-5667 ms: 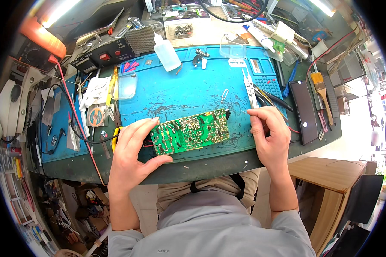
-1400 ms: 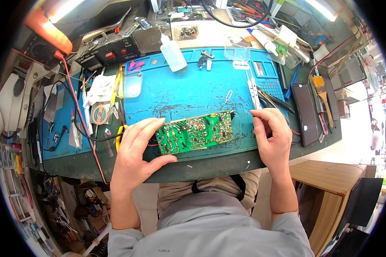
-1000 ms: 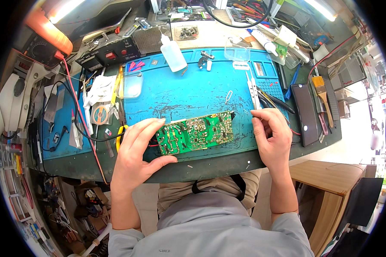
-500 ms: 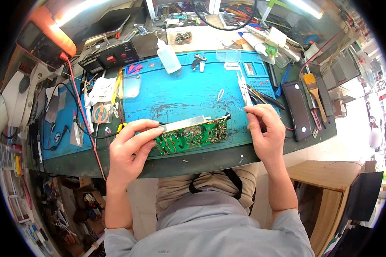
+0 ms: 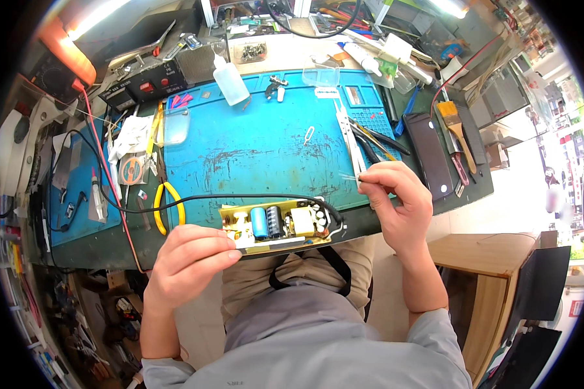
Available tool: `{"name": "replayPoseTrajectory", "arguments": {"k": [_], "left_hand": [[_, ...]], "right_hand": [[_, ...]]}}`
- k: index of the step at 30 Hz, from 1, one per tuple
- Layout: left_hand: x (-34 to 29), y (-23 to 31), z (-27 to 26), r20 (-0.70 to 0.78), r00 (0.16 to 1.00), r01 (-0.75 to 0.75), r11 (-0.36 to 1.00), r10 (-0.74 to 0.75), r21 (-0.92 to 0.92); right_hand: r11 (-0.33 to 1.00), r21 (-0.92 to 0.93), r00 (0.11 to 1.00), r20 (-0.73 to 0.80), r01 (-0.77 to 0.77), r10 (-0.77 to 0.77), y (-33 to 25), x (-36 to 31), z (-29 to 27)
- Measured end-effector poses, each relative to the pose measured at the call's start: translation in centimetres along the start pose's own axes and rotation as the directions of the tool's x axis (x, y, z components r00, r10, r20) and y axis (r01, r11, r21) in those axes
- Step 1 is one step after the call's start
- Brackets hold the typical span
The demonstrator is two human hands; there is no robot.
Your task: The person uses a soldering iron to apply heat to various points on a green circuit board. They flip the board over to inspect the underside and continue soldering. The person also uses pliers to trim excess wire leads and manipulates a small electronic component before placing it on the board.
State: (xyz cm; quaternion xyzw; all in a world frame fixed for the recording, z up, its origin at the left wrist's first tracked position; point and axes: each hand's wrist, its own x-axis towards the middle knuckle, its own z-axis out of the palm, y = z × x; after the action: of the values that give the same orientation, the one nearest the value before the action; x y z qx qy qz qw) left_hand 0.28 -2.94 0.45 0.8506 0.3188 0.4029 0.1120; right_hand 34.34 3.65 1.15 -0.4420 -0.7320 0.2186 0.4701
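Circuit board (image 5: 284, 225) uncased, component side showing, at near edge of desk (image 5: 117, 249); blue cylinder (image 5: 259, 223) and yellow block (image 5: 302, 222) seated on it; black cable (image 5: 240, 196) curves to right end, seemingly joined; left hand (image 5: 191, 262) grips left end; right hand (image 5: 400, 202) pinches small thing with thin prongs (image 5: 348, 176), apart from board; what remains, cannot tell; tweezers (image 5: 348, 133) lie beside right hand.
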Motion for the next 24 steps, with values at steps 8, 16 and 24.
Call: {"name": "replayPoseTrajectory", "arguments": {"k": [8, 16, 24], "left_hand": [[-0.8, -0.5, 0.3, 0.070, 0.995, -0.077, 0.989, 0.069, 0.125], [-0.9, -0.7, 0.1, 0.097, 0.994, -0.057, 0.995, 0.049, 0.085], [-0.6, 0.3, 0.4, -0.071, 0.992, -0.092, 0.984, 0.103, 0.149]], "right_hand": [[0.995, -0.029, 0.989, 0.116, 0.098, -0.094, -1.8, -1.0, 0.0], [0.998, -0.025, 0.990, 0.130, 0.064, -0.061, -2.4, -1.8, 0.3], [0.977, -0.038, 0.966, 0.166, 0.208, -0.199, -3.7, -1.7, 0.8]]}}
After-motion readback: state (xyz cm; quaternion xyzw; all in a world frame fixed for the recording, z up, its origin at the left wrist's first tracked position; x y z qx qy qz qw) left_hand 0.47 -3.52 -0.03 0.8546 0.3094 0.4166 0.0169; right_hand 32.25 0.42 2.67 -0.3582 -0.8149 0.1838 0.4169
